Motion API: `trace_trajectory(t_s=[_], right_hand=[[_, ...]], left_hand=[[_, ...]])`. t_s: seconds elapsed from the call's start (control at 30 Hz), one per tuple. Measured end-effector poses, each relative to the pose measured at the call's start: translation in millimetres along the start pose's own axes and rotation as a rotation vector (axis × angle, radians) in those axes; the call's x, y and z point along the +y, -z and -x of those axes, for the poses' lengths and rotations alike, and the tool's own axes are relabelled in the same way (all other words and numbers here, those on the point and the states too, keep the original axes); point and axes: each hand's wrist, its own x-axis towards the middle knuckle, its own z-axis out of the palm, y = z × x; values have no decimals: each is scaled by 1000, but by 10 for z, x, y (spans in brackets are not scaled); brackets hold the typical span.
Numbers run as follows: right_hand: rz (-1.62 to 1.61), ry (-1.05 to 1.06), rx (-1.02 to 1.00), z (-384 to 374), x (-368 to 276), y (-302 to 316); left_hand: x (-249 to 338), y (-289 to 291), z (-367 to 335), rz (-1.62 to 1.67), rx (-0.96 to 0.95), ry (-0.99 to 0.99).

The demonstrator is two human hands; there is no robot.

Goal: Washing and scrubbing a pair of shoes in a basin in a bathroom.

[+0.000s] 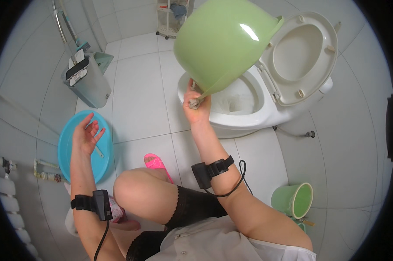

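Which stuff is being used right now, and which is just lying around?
Seem in use:
large green tub, tilted in the right hand
crumpled cloth in that hand
toilet beneath

Probably just about:
small green bucket
gray container
wheeled shelf
blue basin below the open left hand

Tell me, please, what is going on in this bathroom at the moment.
A person is holding up a large green tub by its rim with the right hand, which also has a crumpled cloth in it. The tub is tilted above the toilet, whose lid is raised; its inside is hidden from view. The left hand is open and empty, over a blue basin on the floor.
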Motion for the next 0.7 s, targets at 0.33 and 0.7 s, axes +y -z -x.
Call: trace_trajectory(t_s=[0.33,0.7], right_hand=[[500,169,226,-143,99,294],[1140,9,384,-403,807,968]], left_hand=[[-106,427,-63,11,25,27],[-286,1064,-225,116,126,89]])
